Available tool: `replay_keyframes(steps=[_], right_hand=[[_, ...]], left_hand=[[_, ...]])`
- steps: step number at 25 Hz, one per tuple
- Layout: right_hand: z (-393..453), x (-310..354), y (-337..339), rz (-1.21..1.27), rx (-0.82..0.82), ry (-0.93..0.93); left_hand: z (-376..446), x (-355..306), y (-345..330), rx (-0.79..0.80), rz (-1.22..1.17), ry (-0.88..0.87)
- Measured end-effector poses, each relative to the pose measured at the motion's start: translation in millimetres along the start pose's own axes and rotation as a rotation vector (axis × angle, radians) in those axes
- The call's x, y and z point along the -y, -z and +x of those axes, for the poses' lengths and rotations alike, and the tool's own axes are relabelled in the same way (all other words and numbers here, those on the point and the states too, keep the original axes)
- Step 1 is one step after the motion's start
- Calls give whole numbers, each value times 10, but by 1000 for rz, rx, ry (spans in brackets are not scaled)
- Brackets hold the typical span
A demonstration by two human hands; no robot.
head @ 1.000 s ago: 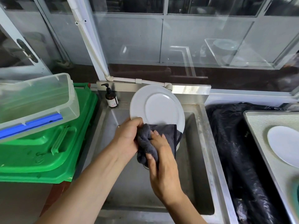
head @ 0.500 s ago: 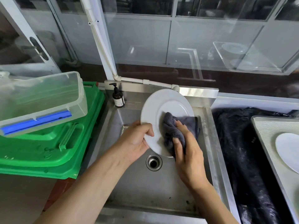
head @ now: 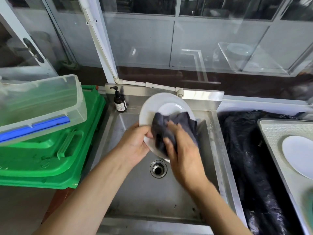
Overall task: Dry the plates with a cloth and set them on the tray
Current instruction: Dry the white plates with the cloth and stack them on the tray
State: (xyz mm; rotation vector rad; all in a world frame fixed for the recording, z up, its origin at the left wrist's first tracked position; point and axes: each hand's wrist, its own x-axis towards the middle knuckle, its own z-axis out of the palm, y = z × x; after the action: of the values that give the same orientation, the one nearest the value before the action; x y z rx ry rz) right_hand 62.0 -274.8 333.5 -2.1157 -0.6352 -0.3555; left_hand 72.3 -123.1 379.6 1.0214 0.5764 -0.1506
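Observation:
Over the steel sink (head: 135, 197) I hold a white plate (head: 153, 108) tilted on edge. My left hand (head: 133, 146) grips its lower left rim, thumb on the face. My right hand (head: 184, 155) holds a dark grey cloth (head: 171, 126) and presses it against the lower part of the plate's face; the cloth covers that part. At the far right a grey tray (head: 277, 133) carries another white plate (head: 299, 155), partly cut off by the frame edge.
A dark soap pump bottle (head: 120, 100) stands at the sink's back left corner. Green plastic crates (head: 50, 150) with a clear lidded box (head: 39, 106) on top sit left of the sink. Black plastic sheeting (head: 245, 158) lies between sink and tray. The drain (head: 158, 169) is below my hands.
The plate has turned from nearly face-on to more tilted. My right hand with the cloth has slid across the plate's face toward my left hand.

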Motion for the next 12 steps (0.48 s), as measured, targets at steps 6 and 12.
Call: replay_keyframes(steps=[6,12], right_hand=[[-85,-202,25,21,-91,-112],[290,-565,363,41,-342,-469]], left_hand=[[-45,247,14,71,62,63],[-25,162,-52,74,60,33]])
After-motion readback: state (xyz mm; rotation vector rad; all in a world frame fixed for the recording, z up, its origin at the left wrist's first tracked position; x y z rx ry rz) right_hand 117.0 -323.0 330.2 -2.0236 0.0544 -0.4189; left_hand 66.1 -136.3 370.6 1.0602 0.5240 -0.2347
